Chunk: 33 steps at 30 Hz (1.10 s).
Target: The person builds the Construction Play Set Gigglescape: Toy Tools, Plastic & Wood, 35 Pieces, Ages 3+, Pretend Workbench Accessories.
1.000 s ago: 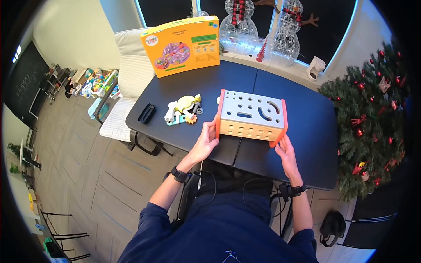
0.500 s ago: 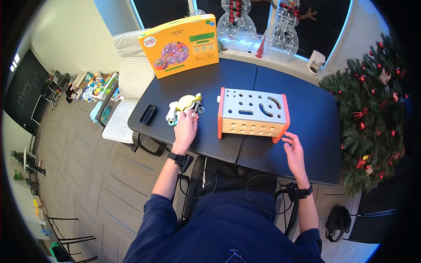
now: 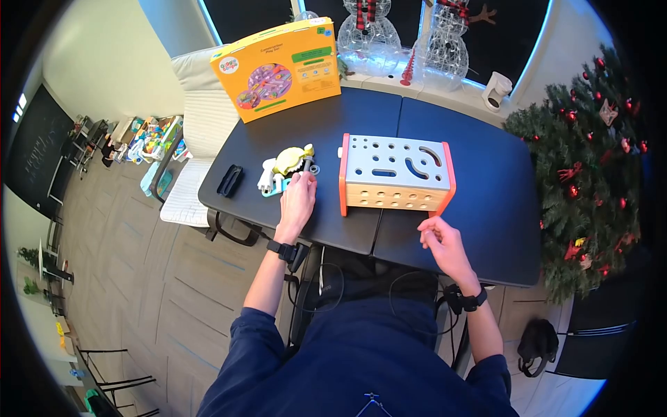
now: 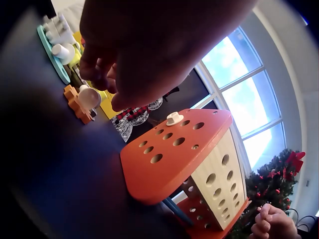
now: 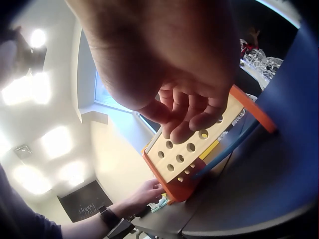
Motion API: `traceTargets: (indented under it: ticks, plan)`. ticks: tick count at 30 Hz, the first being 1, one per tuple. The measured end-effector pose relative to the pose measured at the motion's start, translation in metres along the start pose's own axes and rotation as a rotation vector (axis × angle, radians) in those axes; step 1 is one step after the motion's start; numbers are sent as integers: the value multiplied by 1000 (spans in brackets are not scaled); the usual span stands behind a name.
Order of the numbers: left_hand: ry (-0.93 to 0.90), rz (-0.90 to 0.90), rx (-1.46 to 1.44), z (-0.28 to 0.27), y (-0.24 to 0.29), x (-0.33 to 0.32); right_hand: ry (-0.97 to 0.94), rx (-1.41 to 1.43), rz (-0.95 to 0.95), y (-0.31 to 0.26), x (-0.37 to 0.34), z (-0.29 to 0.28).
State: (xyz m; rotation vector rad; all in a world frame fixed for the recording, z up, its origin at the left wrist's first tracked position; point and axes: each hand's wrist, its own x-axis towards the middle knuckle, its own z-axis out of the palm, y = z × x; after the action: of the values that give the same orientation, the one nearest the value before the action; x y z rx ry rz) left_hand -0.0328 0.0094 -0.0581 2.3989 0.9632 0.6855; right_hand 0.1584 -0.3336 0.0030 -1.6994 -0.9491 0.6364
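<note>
Toy parts [image 3: 288, 162], clustered on black table [image 3: 493, 187] left of perforated box [image 3: 396, 165], left hand [image 3: 299, 201] at dark grey bolt [image 3: 308, 163], grip indeterminable, right hand [image 3: 447, 249] loosely curled, near box's front right corner.

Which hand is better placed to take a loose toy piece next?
Probably the left hand: it is at the loose pieces, while the right hand is farther, near the toy box.

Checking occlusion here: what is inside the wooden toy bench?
Low in the opening, the left wrist view shows a blue strip and the far red end panel. The wooden front wall and near red end panel hide the rest.
</note>
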Motion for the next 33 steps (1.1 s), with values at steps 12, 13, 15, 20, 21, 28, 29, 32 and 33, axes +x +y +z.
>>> traceTargets:
  ticks: [12, 13, 15, 20, 21, 28, 29, 32, 33]
  plan:
    - [-146, -72, 196, 6, -7, -13, -209, -78, -14, -15, 5, 25]
    - [-142, -58, 204, 7, -8, -13, -221, -71, -13, -16, 6, 26]
    - [-135, -29, 221, 9, -14, -13, -245, -54, -10, -18, 6, 27]
    - [-113, 16, 230, 12, -21, -12, -286, -39, -18, -23, 10, 29]
    - [-113, 21, 234, 11, -21, -12, -293, -39, -21, -24, 11, 30]
    - [-227, 43, 141, -4, -9, -16, -329, -29, -5, -31, 14, 36]
    - [-229, 41, 119, -5, -6, -19, -334, -23, 8, -34, 14, 37]
    - [-239, -8, -26, -11, 0, -27, -349, -34, 17, -33, 17, 43]
    - [-243, -32, -88, -13, 3, -30, -355, -44, 14, -30, 19, 46]
